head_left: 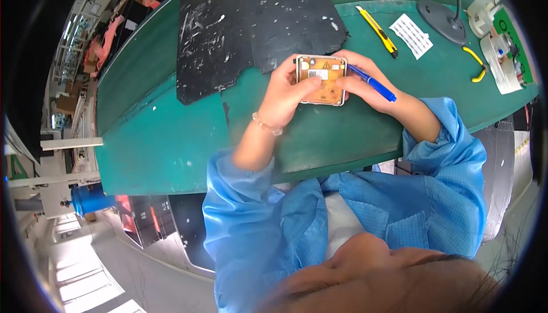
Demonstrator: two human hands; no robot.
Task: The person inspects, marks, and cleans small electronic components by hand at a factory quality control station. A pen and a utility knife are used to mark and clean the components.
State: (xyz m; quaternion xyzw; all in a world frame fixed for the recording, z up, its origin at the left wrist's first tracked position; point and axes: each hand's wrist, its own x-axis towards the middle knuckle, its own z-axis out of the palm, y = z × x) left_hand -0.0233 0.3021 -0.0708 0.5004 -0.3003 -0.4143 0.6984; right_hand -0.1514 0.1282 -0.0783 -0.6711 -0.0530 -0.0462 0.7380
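Between both hands I hold a small square device (pixel 327 91), with a pale frame and an amber-brown face bearing a warning triangle and a white label. My left hand (pixel 289 86) grips its left side, the thumb lying across the face. From the right, my right hand (pixel 371 81) closes on the other edge, its thumb also on the face. A blue pen (pixel 377 84) is tucked in my right hand and slants down to the right. The device is held above the green table (pixel 171 147); its underside is hidden.
A scuffed black mat (pixel 251 21) covers the table's far side. To the right lie a yellow utility knife (pixel 378 32), a sheet of printed labels (pixel 412 36) and yellow-handled pliers (pixel 476 64). A grey lamp base (pixel 442 21) and a white roll (pixel 502 64) stand at the far right.
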